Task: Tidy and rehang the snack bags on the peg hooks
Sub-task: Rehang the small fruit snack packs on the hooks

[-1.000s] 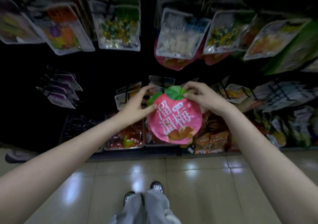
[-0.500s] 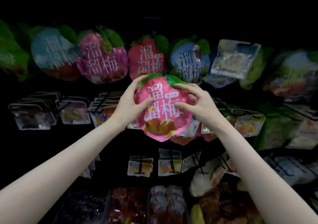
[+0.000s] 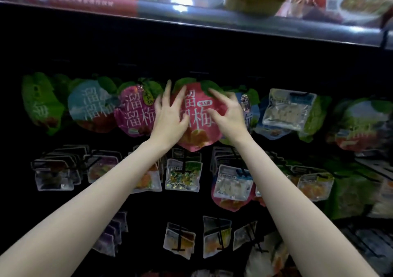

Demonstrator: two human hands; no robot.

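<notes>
Both bare arms reached up to the top row of the dark peg wall, where a pink, peach-shaped snack bag (image 3: 198,121) with green leaf corners and white characters sat at about twelve o'clock from the wrists, level with its neighbours. The left hand (image 3: 170,117) lay flat against the bag's left half, its fingers (image 3: 168,91) spread and pointing up, released rather than pinching anything. The right hand (image 3: 228,115) pressed on the bag's right half at about two o'clock from the left one, fingers (image 3: 214,92) curled loosely with the tips on the green leaf; they touched the bag without closing on it.

To nine o'clock of that bag hung a magenta bag (image 3: 136,112) of the same shape, just beside it, then a blue bag (image 3: 89,106) and a green bag (image 3: 40,102) farther out. At three o'clock a clear pouch (image 3: 285,110) hung tilted (its contents were too blurred to tell). Below, rows of small clear packets (image 3: 182,176) hung on black hooks. A metal shelf edge (image 3: 255,29) ran across the top.
</notes>
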